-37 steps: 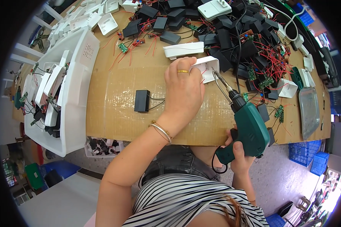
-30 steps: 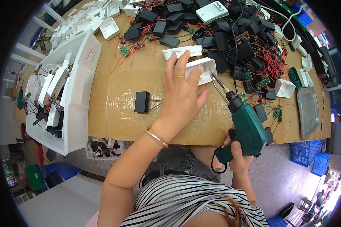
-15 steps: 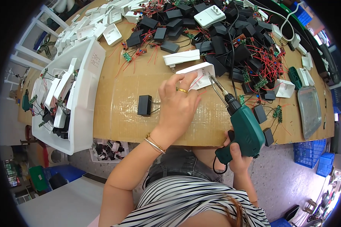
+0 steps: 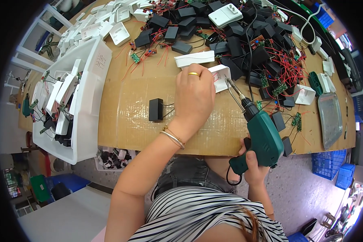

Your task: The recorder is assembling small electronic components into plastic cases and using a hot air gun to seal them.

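Left hand (image 4: 194,97) is at the open white shell (image 4: 222,83): palm down, fingers curled at the shell's left end. Fingertips hidden, so I can't tell whether that grip pinches a wire, the shell, or nothing. Right grip is wrapped round the handle of the green soldering gun (image 4: 266,135); that right hand (image 4: 255,169) sits at the near edge of the surface (image 4: 127,135).

Key relation: shell lies just right of and beyond the left knuckles, up-left of the right hand. Left is clearly nearer; the right reaches it only through the gun's tip (image 4: 228,82), which points up-left over the shell's right part. Contact: can't tell. Shell's long axis looks roughly parallel to the near edge, left end covered.

White cover (image 4: 194,59) is just past the shell, toward the far edge. Black block (image 4: 154,109) stands left of the left wrist, dark leads running toward it.
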`<state>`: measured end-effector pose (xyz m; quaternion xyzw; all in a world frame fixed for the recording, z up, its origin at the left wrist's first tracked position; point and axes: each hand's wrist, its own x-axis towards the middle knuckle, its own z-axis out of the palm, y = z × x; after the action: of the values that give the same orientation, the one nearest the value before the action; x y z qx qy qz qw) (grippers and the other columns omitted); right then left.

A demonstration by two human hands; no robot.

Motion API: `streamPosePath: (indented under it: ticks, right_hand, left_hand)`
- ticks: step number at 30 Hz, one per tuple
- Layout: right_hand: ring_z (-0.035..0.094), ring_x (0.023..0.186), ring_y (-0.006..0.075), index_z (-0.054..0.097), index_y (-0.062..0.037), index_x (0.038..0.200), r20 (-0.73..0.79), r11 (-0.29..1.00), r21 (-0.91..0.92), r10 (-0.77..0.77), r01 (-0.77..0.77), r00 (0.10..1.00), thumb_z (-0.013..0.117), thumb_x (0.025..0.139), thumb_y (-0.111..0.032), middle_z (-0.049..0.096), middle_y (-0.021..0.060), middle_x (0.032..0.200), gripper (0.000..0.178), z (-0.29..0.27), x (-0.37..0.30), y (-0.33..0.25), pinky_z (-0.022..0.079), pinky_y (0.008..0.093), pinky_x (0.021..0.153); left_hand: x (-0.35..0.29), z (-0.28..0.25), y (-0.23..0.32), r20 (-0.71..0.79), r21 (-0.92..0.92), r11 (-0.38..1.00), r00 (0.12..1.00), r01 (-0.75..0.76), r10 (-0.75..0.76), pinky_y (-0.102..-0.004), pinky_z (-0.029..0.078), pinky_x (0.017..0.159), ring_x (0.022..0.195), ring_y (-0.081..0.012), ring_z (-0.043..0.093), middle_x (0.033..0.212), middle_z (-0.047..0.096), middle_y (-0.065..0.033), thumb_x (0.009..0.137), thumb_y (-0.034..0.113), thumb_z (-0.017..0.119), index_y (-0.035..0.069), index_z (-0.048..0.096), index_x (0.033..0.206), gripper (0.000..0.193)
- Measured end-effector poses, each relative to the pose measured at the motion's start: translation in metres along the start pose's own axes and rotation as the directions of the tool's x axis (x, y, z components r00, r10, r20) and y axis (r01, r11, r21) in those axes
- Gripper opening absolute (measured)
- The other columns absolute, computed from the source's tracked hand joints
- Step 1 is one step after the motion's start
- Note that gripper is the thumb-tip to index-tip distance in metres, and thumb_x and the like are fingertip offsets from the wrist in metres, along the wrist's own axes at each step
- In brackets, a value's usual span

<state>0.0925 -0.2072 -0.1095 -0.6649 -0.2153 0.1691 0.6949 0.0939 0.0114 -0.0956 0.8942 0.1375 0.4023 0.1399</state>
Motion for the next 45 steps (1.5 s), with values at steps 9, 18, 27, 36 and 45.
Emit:
streamPosePath:
  ticks: [9, 18, 27, 36, 45]
  right_hand:
    - [0.054, 0.07, 0.0153, 0.045, 0.0061, 0.114, -0.013, 0.996, -0.037, 0.076, -0.076, 0.997, 0.059, 0.08, -0.021, 0.055, 0.0145, 0.098, 0.046, 0.002, 0.005, -0.013, 0.046, 0.0279, 0.065]
    - [0.055, 0.069, 0.0165, 0.044, 0.0066, 0.114, -0.046, 0.995, 0.02, 0.097, -0.097, 0.994, 0.059, 0.078, -0.021, 0.055, 0.0162, 0.096, 0.047, 0.001, 0.005, -0.012, 0.049, 0.0271, 0.059]
    - [0.055, 0.069, 0.0162, 0.044, 0.0066, 0.113, -0.021, 0.99, 0.02, 0.136, -0.136, 0.99, 0.057, 0.079, -0.019, 0.055, 0.0155, 0.098, 0.044, 0.003, 0.01, -0.02, 0.048, 0.0282, 0.064]
    - [0.055, 0.07, 0.0164, 0.045, 0.006, 0.113, 0.008, 0.991, 0.002, 0.131, -0.131, 0.991, 0.055, 0.081, -0.018, 0.053, 0.0146, 0.102, 0.041, 0.006, 0.015, -0.025, 0.046, 0.0317, 0.071]
    - [0.055, 0.068, 0.0139, 0.047, 0.0053, 0.111, -0.056, 0.989, 0.098, 0.114, -0.108, 0.992, 0.057, 0.079, -0.023, 0.056, 0.0138, 0.096, 0.044, 0.016, 0.023, -0.025, 0.044, 0.0253, 0.062]
  left_hand:
    - [-0.003, 0.0, 0.001, -0.032, 0.117, 0.99, 0.996, -0.08, 0.084, -0.0382, 0.038, 0.073, 0.084, -0.0291, 0.048, 0.092, 0.052, -0.0112, 0.073, 0.005, 0.06, 0.0, 0.054, 0.074, 0.008]
    - [-0.002, 0.008, 0.0, -0.002, 0.074, 0.997, 1.0, -0.029, 0.03, -0.0379, 0.038, 0.075, 0.087, -0.0287, 0.048, 0.093, 0.052, -0.0105, 0.075, 0.006, 0.058, 0.0, 0.051, 0.08, 0.01]
    - [0.0, 0.008, 0.003, 0.023, 0.137, 0.99, 0.999, -0.042, 0.039, -0.0381, 0.037, 0.073, 0.085, -0.0276, 0.048, 0.093, 0.052, -0.0098, 0.073, 0.006, 0.059, 0.001, 0.052, 0.079, 0.011]
    - [0.0, 0.009, 0.003, 0.019, 0.134, 0.99, 0.999, -0.043, 0.041, -0.038, 0.038, 0.074, 0.087, -0.0278, 0.048, 0.093, 0.052, -0.0101, 0.073, 0.006, 0.06, -0.001, 0.053, 0.079, 0.011]
    - [0.001, 0.009, 0.003, 0.018, 0.143, 0.989, 0.999, -0.038, 0.036, -0.0376, 0.038, 0.074, 0.085, -0.0274, 0.048, 0.092, 0.052, -0.0098, 0.072, 0.006, 0.06, 0.0, 0.054, 0.079, 0.011]
